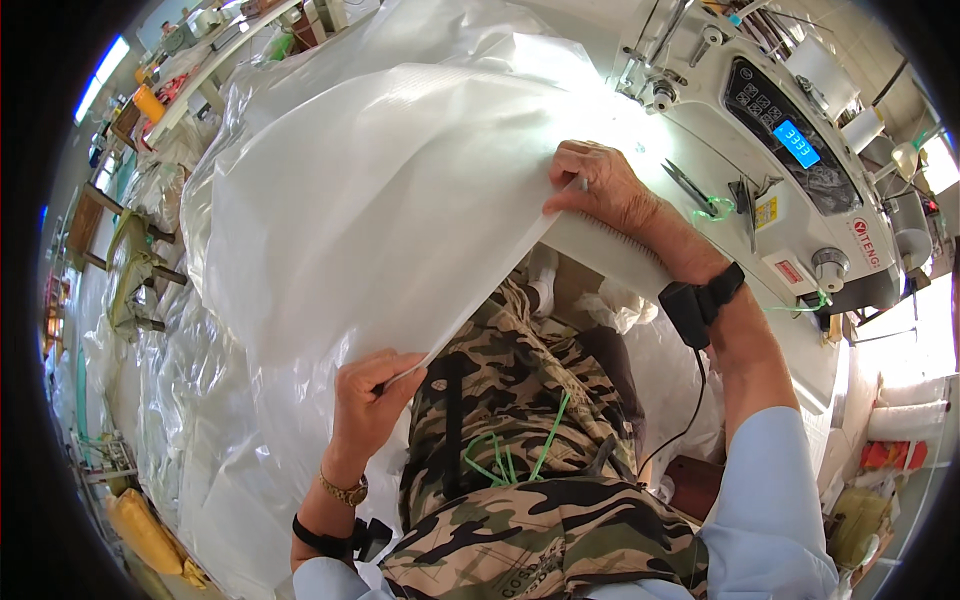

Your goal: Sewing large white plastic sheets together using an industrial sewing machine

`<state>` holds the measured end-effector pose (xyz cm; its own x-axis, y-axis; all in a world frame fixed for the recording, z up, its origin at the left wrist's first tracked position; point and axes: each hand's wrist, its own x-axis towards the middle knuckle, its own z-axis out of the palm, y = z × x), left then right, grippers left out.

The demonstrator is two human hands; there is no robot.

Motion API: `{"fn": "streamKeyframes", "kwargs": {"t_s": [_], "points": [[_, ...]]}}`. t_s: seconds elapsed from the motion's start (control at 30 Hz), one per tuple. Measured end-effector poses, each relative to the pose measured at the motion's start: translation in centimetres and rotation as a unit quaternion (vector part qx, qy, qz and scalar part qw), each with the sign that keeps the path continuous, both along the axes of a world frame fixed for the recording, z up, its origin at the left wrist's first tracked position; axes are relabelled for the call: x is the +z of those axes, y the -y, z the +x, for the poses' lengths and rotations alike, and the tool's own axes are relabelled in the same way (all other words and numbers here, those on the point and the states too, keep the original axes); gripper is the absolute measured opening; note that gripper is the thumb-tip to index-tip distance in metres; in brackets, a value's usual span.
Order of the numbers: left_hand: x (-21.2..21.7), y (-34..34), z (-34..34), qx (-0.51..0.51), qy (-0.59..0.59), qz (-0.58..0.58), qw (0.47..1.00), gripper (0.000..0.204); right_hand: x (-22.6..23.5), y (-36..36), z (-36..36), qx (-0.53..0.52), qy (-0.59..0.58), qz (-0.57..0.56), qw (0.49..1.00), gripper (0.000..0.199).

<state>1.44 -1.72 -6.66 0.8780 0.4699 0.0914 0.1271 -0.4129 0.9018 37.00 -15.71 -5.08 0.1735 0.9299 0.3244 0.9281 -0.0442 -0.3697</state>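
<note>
A: What do you see first, at the left side?

B: An orange container (148, 104) in the upper left of the frame, and a yellow bundle (145, 530) in the lower left.

A: And where is the white sheet (320, 200)?

B: It is thin and wide, and it fills the upper left and the centre. The left hand (370, 395), left of the lower centre, holds its edge narrowly between thumb and bent fingers. A gold-coloured watch (345, 490) is on this wrist.

A: Is there some writing in the middle?

B: Yes, dark letters (530, 572) on the camouflage apron (610, 520), at the lower centre, partly lost in the pattern.

A: How are the fingers of the right hand (600, 185)?

B: They are curled, above the centre, and they pinch the same sheet; its edge runs slanting between both hands.

A: What is farther right?

B: Dark snips (690, 188) lie near the right forearm. The sewing machine (690, 85), at the upper right, has a black panel (755, 105) with a blue lit display (797, 143) showing digits. Below are a yellow label (766, 213), a red-and-white label (789, 269) and, rightmost, red lettering (865, 240).
</note>
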Motion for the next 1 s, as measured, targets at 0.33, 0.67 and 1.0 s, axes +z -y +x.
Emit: {"fn": "streamKeyframes", "kwargs": {"t_s": [0.33,0.67,1.0], "points": [[-1.5,0.3,0.3,-0.074,0.032,0.159,0.984,0.021,-0.4,0.4,5.2,-0.037,0.037,0.0,0.999,0.045],[-2.3,3.3,3.3,-0.254,0.122,0.33,0.901,0.025,-2.0,1.8,0.4,-0.294,0.198,-0.022,0.935,0.052],[-3.2,2.4,5.5,-0.28,0.112,0.37,0.879,0.016,-2.2,2.8,-0.8,-0.314,0.128,-0.031,0.94,0.065]]}}
